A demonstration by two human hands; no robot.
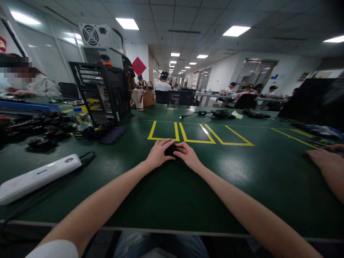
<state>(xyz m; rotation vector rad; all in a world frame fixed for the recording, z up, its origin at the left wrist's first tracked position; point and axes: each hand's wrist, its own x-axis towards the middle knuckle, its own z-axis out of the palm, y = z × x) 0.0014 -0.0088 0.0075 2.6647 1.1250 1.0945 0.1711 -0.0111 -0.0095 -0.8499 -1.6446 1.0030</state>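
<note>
Although both hands are engaged, handling of the small black object (169, 150) is judged incomplete: it is grasped, and release remains outstanding. It lies at frame centre, just below 3 yellow tape outlines (200, 141) on the green table (172, 208). The left hand (158, 152) has its grip clamped around the object's left side; the right hand (189, 155) has its grip closed on the right edge. Object-to-table contact cannot be told.

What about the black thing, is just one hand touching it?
No, the left hand and right hand both have fingers on the black object.
</note>
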